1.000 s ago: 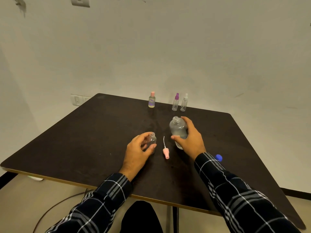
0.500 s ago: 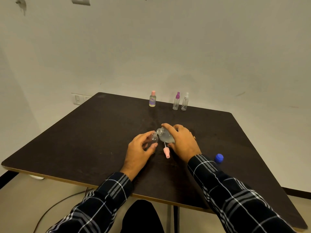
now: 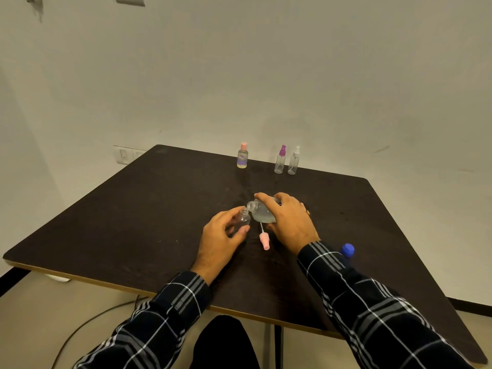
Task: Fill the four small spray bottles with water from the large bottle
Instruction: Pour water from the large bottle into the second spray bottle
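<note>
Pale wall (image 3: 266, 75) is rising behind a dark table (image 3: 133, 222), and a socket plate (image 3: 123, 155) is showing low on it by the table's far left corner. Near the table's middle, the person's left grip (image 3: 219, 239) is curling round a small bottle (image 3: 243, 219), thumb on the near side and fingers on the far side, holding it upright on the table with its neck open. The right grip (image 3: 288, 222) is wrapping over the large bottle (image 3: 259, 212) from above and holding it tilted far over to the left, its open mouth lying just beside and slightly above the small bottle's neck. Liquid is pooling in the lower side of the large bottle; whether any is running out cannot be told. A ring (image 3: 307, 212) is glinting on the right grip. A pink spray head (image 3: 264, 239) with its thin tube is lying on the table between the two grips, just below the large bottle. A blue cap (image 3: 348, 249) is sitting on the table right of the right wrist, partly hidden by the plaid sleeve (image 3: 372, 302). Along the far edge a pink-capped bottle (image 3: 242, 155) is standing upright, well apart from a purple-topped bottle (image 3: 280, 163) and a white-topped bottle (image 3: 293, 163), which are standing just beside each other. A cable (image 3: 87, 323) is trailing across the floor below the near left edge
</note>
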Demonstrator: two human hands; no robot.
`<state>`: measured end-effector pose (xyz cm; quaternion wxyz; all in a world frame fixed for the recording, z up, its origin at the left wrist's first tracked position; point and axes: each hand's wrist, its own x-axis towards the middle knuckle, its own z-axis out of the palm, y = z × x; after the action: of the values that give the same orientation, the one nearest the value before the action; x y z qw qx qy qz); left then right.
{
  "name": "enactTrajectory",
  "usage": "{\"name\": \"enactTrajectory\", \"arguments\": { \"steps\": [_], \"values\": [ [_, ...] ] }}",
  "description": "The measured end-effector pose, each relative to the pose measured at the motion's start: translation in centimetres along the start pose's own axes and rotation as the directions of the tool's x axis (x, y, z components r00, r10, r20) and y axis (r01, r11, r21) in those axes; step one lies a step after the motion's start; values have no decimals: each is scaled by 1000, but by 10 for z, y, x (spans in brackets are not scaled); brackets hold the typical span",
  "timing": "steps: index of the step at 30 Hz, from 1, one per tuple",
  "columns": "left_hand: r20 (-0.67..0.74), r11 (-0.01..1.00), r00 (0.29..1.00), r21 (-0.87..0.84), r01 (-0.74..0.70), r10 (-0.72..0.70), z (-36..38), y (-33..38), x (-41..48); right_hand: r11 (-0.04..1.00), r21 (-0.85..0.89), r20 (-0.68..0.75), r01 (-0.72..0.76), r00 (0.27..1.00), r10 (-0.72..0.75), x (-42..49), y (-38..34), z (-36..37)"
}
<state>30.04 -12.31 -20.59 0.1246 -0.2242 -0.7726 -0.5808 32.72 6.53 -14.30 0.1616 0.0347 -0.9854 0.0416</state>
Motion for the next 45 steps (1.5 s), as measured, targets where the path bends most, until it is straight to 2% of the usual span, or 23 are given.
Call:
{"name": "enactTrajectory", "arguments": {
  "steps": [33,45],
  "values": [
    [13,1000,1000,-12,17,-17,0,-1,0,972,-218,37,87,996,-81,8,-3,-19],
    [7,999,1000,-40,25,-25,0,-1,0,968,-227,46,104,994,-96,9,-5,-24]
  ]
}}
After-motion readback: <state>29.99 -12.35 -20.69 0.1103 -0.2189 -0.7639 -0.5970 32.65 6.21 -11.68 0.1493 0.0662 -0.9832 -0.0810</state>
